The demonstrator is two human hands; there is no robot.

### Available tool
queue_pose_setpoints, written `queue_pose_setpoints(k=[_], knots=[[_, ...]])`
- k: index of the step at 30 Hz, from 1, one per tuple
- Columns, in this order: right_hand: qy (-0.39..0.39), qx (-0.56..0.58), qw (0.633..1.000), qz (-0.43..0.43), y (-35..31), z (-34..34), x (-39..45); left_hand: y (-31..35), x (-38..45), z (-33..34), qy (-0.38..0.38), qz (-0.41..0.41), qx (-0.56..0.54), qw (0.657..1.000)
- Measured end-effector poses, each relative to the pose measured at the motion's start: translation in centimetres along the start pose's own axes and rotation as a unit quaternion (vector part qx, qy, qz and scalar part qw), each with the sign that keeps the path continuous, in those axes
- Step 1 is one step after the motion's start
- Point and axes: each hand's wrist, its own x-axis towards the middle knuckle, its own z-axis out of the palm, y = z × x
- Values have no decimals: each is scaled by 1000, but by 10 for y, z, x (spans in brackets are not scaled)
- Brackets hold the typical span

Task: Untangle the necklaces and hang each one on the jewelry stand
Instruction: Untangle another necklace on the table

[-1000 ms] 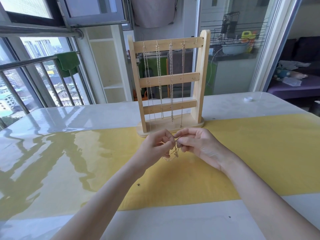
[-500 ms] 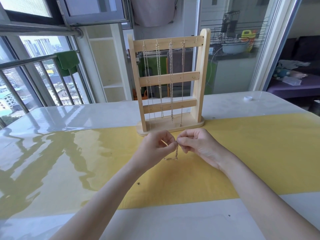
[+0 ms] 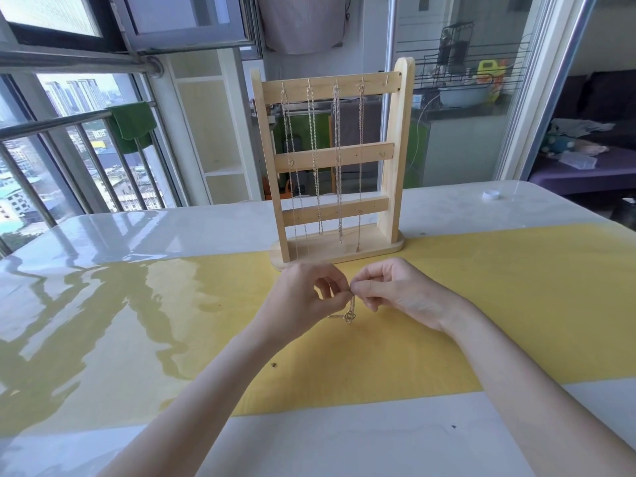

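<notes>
Broadly, a glossy white table [image 3: 144, 232] fills the view, with a yellow mat [image 3: 481, 304] laid across its middle under a clear, reflective cover; behind the table stand a window with a metal railing [image 3: 51, 122], over which a green cloth [image 3: 132, 123] is draped, and a glass door that shows a kitchen rack.

Next in size, the wooden jewelry stand [image 3: 390, 173] sits upright at the far edge of the mat, its base partly on the yellow and partly on the white; it has three crossbars between two posts. Four necklaces already hang from the hooks of the top bar, side by side: the first chain [image 3: 288, 160] at the left, the second chain [image 3: 314, 156], the third chain [image 3: 338, 149] and the fourth chain [image 3: 360, 149]; the rightmost hook on that bar carries nothing.

Just in front of the base, the two hands meet above the mat, fingertips nearly touching; the left hand [image 3: 304, 297] has thumb and forefinger curled together, pinching the top of a thin loose necklace [image 3: 350, 313]; the right hand [image 3: 395, 290] pinches the same chain from the other side, its other fingers folded under. The chain drops a short way from the pinch and ends in a small knotted bunch on the mat.

Smallest, a white cap [image 3: 490, 194] lies on the table's far right.
</notes>
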Motion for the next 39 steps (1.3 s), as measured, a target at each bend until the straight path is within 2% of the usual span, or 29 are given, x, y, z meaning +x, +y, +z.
queue_pose_setpoints(k=[3,6,8,14,20,29,34,39], knots=[[-40,-17,999,12,-3,-5,-1,2,0,-3,-60,-63,-103,991],[-99,-32,994,33,-5,-8,-3,3,-1,-5,-133,-117,-153,972],[-126,-43,990,42,-6,-7,-4,3,-2,-4,-150,-140,-174,963],[-121,-38,991,49,-7,-4,-3,5,-3,6,-101,-172,-182,963],[-99,-1,994,52,-2,-3,-1,3,-4,18,-43,-131,-131,982],[-93,50,994,5,0,-2,-1,4,-3,15,23,-146,-192,970],[-68,40,997,-11,1,-1,0,1,-1,16,22,-144,-211,967],[-63,27,998,6,3,0,-1,-5,0,13,13,-84,-207,975]])
